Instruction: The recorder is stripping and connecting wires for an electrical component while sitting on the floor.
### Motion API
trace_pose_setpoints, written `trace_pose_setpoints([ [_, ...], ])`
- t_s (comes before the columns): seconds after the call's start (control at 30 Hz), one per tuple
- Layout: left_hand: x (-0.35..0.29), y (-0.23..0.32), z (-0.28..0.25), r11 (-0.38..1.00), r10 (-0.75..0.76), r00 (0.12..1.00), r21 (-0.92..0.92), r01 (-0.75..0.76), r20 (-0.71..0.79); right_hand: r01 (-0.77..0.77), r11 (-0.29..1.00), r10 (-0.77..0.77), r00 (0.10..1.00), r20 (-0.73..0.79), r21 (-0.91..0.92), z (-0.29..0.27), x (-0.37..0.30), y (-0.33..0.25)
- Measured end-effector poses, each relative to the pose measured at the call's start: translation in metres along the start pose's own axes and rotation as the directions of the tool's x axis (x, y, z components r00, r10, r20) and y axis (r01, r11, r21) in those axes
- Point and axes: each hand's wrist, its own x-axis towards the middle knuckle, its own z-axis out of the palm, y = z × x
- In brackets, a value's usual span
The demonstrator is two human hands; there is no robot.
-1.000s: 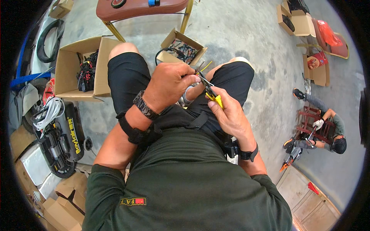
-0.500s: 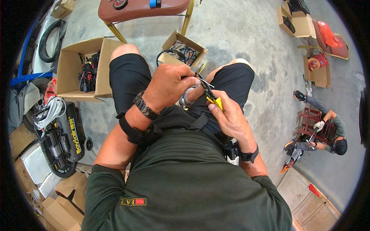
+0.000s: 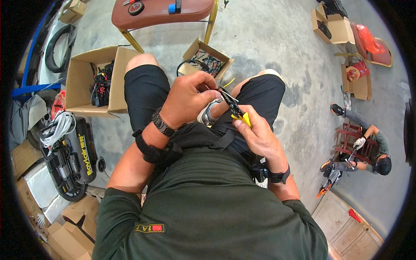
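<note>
My left hand (image 3: pixel 193 96) is in front of me between my knees, fingers pinched on a thin black cable (image 3: pixel 185 60) that curves up beside the small box. Its gripped end is mostly hidden by the fingers. My right hand (image 3: pixel 256 130) is closed around yellow-handled pliers (image 3: pixel 234 107). Their dark jaws point up and left and meet the wire ends beside my left fingertips. A whitish wire lies along the jaws. Just beyond them, a short yellow wire (image 3: pixel 229 82) shows; whether it is attached cannot be seen.
Ahead, a small carton (image 3: pixel 225 69) holds many wire pieces; a larger carton (image 3: pixel 80 93) at left holds bundled black cables. A brown-seated chair (image 3: pixel 160 12) carries tape and a blue item. A black air compressor (image 3: pixel 71 158) stands left. At right, a gloved person (image 3: pixel 379 143) works seated.
The pliers and both hands have shifted slightly. The yellow wire, earlier upright close to the jaws, now sits lower and more slanted. The view has tilted a little.
</note>
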Motion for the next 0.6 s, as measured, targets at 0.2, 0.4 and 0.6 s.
trace_pose_setpoints([
  [0.2, -0.0008, 0.0046, -0.0019, 0.994, 0.069, 0.998, 0.088, -0.069, 0.008, 0.000, 0.995, 0.001, 1.000, -0.017, 0.099, 0.0040, -0.0007, 0.0041],
  [0.4, -0.0005, 0.0077, -0.0013, 0.988, 0.091, 0.996, 0.122, -0.090, -0.003, 0.022, 0.996, -0.019, 0.999, -0.039, 0.088, 0.0052, -0.0010, 0.0049],
  [0.6, -0.0003, 0.0052, 0.0001, 0.982, 0.111, 0.994, 0.157, -0.109, -0.001, 0.050, 0.997, -0.049, 0.998, -0.027, 0.057, 0.0040, -0.0005, 0.0021],
])
